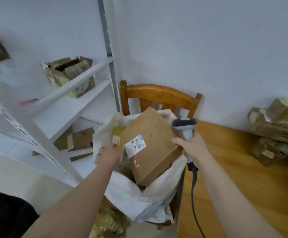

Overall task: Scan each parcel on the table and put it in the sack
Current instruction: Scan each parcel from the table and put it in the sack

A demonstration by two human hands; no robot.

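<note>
A brown cardboard parcel with a white shipping label lies tilted in the mouth of the white sack, which sits on a wooden chair. My left hand is at the parcel's left edge by the label; its fingertips are hidden behind the sack's rim and the box. My right hand grips the grey handle of a barcode scanner, and its thumb touches the parcel's right edge. A yellow parcel shows deeper in the sack. More brown parcels are stacked on the wooden table at the right.
The wooden table spans the right side, its edge against the sack. The chair back rises behind the sack against the wall. White metal shelving with torn boxes stands at the left. The scanner cable hangs below my right hand.
</note>
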